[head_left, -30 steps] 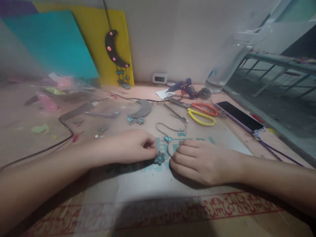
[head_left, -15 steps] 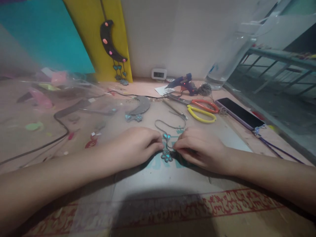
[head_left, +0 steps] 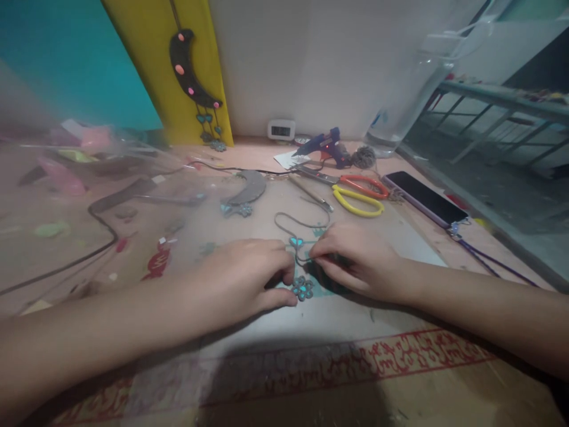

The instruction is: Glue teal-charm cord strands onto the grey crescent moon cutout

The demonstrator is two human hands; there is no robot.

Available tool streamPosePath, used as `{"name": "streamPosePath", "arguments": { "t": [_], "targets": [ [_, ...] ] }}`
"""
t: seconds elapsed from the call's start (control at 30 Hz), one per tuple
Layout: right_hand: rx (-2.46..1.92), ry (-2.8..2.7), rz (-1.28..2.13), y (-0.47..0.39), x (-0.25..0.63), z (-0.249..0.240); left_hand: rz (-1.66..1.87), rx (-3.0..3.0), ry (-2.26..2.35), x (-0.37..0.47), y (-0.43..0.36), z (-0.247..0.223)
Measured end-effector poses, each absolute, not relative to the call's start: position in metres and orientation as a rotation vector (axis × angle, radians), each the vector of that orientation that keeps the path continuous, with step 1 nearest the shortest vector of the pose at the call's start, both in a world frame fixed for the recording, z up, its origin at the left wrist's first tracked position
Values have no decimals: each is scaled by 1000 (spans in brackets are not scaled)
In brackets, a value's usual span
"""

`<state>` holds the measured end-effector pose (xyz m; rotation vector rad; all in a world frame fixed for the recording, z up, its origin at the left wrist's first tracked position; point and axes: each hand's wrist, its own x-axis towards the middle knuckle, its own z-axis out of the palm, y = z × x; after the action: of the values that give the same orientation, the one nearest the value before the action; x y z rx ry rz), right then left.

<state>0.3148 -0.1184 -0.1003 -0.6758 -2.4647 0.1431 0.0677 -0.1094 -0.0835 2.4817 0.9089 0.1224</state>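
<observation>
1. Flower charm (head_left: 303,289): lies between left hand (head_left: 262,273) and right hand (head_left: 358,258)
2. Left grip: parted, beside charm; contact unclear
3. Right grip: pinches cord (head_left: 298,259)
4. Probable step: aligning cord with charm; next move calls for steady placement

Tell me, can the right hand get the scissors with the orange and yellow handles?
Probably yes: the scissors lie just beyond the right hand, with nothing visible blocking the way. Its fingers seem to pinch the cord, though, so they'd likely need freeing first.
</observation>
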Motion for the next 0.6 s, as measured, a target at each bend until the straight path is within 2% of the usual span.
{"name": "streamPosePath", "arguments": {
  "t": [0.6],
  "targets": [
    [-777, -2332, 234, -115, 313, -102, 137, 2538, 771, 68, -107, -84]
  ]
}}
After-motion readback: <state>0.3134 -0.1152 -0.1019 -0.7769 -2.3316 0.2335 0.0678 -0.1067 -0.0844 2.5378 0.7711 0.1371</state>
